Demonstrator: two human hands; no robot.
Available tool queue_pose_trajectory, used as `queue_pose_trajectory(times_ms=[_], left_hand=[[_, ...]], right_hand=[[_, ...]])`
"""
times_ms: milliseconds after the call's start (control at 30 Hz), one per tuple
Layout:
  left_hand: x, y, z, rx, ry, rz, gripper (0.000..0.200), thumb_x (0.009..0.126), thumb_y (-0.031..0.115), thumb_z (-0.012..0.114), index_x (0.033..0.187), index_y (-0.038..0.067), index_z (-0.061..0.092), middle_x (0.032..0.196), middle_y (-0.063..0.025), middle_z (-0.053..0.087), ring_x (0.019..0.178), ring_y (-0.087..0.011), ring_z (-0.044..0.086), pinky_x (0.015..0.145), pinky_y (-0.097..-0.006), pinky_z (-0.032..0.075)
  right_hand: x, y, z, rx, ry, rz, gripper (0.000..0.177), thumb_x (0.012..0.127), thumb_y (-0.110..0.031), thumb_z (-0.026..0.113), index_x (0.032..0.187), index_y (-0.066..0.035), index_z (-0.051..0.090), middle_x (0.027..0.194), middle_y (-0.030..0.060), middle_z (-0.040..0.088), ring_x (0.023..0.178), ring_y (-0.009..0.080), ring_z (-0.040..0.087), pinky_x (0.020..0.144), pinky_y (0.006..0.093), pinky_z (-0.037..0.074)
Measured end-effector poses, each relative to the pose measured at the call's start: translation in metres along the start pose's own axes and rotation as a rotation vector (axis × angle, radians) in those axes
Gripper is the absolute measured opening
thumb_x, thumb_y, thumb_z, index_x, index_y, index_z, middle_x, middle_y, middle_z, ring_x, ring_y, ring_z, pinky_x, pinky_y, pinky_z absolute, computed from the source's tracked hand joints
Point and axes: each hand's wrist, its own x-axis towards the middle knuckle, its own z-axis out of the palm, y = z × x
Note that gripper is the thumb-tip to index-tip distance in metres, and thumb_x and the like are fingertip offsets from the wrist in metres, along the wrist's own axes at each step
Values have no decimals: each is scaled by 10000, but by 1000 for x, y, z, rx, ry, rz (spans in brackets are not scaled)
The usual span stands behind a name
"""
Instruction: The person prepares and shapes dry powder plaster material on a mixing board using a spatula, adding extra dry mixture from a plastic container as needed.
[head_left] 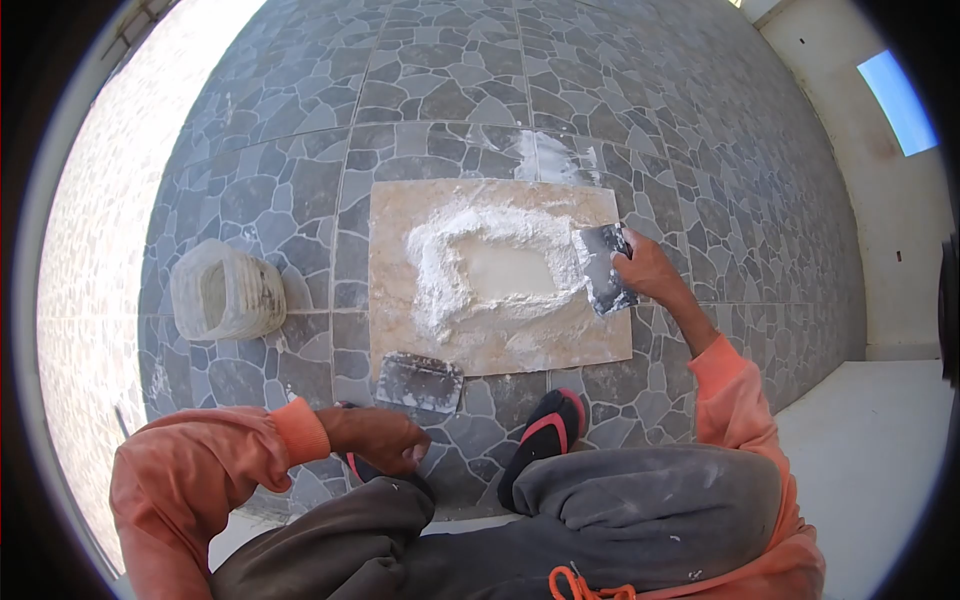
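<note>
My right hand (650, 268) grips a wide, dark putty knife (603, 270) smeared with white. Its blade is at the right side of a ring of white powder (435, 285), which surrounds a pool of pale liquid (508, 272). Powder and liquid both lie on a beige square tile (400, 205). My left hand (400, 440) hangs by my left knee with its fingers curled in and nothing visible in them. Just above it, a second white-smeared putty knife (420, 382) rests at the tile's near left edge, apart from the hand.
A whitish, translucent plastic container (262, 298) with an open top stands left of the tile. White smears (560, 160) mark the stone-patterned floor (440, 90) beyond it. My feet in dark sandals (545, 430) are close to the near edge. A pale wall (890, 230) rises at the right.
</note>
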Motion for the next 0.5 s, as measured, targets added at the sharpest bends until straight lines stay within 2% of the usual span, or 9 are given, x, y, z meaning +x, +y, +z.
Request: queue_pose_trajectory(times_ms=[100, 200, 267, 367, 500], left_hand=[[-1, 2, 1, -7, 14, 0, 245, 837, 227, 571, 956, 23, 638, 859, -161, 690, 817, -349, 666, 748, -426, 516], [-5, 4, 2, -45, 49, -12, 246, 804, 229, 570, 915, 24, 648, 825, -171, 683, 795, -369, 658, 734, -434, 509], [-7, 6, 2, -62, 40, -43, 248, 805, 233, 576, 918, 24, 648, 843, -166, 688, 808, -365, 660, 744, -428, 511], [-7, 0, 9, -73, 32, -54, 243, 811, 231, 578, 921, 26, 648, 860, -160, 692, 825, -355, 664, 756, -423, 512], [-7, 4, 9, -90, 13, -72, 234, 817, 218, 569, 922, 23, 646, 859, -160, 692, 826, -349, 665, 757, -423, 511]], right_hand=[[-6, 51, 3, 274, -4, 116, 323, 822, -108, 553, 1102, 52, 558, 838, 137, 654, 771, 232, 640, 695, 374, 498], [-21, 123, 15, 449, -46, 453, 325, 843, -45, 548, 1160, 24, 544, 815, 46, 620, 766, 184, 632, 668, 369, 516], [-41, 160, 33, 667, -4, 569, 346, 867, -15, 539, 1211, 2, 510, 876, 59, 604, 798, 211, 634, 691, 401, 542], [-71, 181, 60, 998, 47, 642, 345, 877, 18, 517, 1221, 7, 495, 993, 87, 595, 868, 228, 632, 763, 443, 549], [-85, 176, 88, 1173, 107, 671, 301, 867, 23, 531, 1167, 43, 544, 979, 95, 607, 874, 239, 629, 733, 435, 530]])
